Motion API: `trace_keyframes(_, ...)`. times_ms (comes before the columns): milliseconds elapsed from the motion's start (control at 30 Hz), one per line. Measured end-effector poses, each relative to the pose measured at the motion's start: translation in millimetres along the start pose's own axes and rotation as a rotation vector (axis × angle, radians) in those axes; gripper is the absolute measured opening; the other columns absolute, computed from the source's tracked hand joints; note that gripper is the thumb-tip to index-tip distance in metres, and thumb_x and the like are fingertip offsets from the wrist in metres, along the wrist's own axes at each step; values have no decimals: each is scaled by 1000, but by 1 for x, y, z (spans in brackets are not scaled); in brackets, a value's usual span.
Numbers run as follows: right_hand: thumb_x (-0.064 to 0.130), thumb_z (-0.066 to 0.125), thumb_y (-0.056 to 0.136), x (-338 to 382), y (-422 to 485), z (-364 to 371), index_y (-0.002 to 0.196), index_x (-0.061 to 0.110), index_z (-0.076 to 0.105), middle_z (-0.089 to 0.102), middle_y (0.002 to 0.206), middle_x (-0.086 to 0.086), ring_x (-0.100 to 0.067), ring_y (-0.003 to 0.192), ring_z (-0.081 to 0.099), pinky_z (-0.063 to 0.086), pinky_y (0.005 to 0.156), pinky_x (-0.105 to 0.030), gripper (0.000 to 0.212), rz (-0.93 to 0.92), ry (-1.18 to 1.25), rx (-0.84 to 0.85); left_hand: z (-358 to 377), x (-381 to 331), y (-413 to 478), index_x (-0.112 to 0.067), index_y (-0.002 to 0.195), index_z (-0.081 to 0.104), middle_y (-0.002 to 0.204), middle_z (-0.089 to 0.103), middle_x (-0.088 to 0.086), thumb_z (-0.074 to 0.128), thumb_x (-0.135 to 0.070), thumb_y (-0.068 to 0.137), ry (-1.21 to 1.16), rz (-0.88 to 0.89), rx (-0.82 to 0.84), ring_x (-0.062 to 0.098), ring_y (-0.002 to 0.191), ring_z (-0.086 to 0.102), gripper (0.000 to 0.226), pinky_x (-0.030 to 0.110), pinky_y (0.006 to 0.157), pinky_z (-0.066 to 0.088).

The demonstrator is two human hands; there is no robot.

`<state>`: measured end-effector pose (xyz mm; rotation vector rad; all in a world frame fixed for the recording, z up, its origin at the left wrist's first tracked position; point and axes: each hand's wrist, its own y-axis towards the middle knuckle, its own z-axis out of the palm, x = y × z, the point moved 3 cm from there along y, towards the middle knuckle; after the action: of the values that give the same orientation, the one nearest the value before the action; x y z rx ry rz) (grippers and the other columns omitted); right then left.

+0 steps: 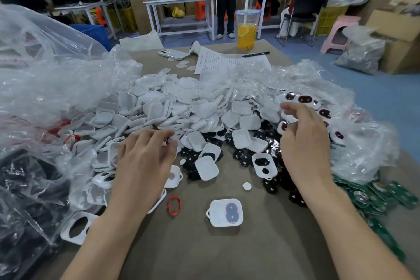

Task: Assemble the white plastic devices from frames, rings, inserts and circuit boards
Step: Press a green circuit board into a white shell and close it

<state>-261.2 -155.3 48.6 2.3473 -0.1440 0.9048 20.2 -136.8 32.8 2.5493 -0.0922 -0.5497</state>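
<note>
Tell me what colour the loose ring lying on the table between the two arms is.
Red; the ring shows clearest in the head view.

Head-worn view, forward and down, close over table (261, 245).

table (261, 250): brown | centre: white shells (172, 107) heaped, black inserts (246, 155) | right: green circuit boards (391, 195) | front: red ring (174, 205), 1 white frame (218, 212) | back: phone (173, 54), paper (227, 61), cup (247, 29)

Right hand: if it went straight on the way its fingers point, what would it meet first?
Probably the white plastic frames with dark, red-rimmed oval openings heaped on the clear plastic bag, just beyond the right hand; depth is unclear.
</note>
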Motion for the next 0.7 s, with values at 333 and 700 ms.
trace_keyframes(333, 7, 34, 85, 10, -49, -23, 100, 22, 70, 59, 88, 13, -16, 83, 61, 45, 73, -30, 42, -158, -93, 118, -5, -5, -3, -21, 116, 68, 112, 66, 0, 56, -24, 102, -23, 24, -18, 29, 114, 51, 18, 35, 97, 27)
trace_keyframes(700, 29, 55, 93, -14, -122, -86, 114, 20, 70, 61, 129, -14, -38, 129, 51, 27, 114, -50, 27, -39, -477, 68, -9, -3, -6, -21, 126, 63, 114, 67, 0, 56, -20, 101, -88, 17, -25, 29, 117, 50, 26, 38, 101, 26)
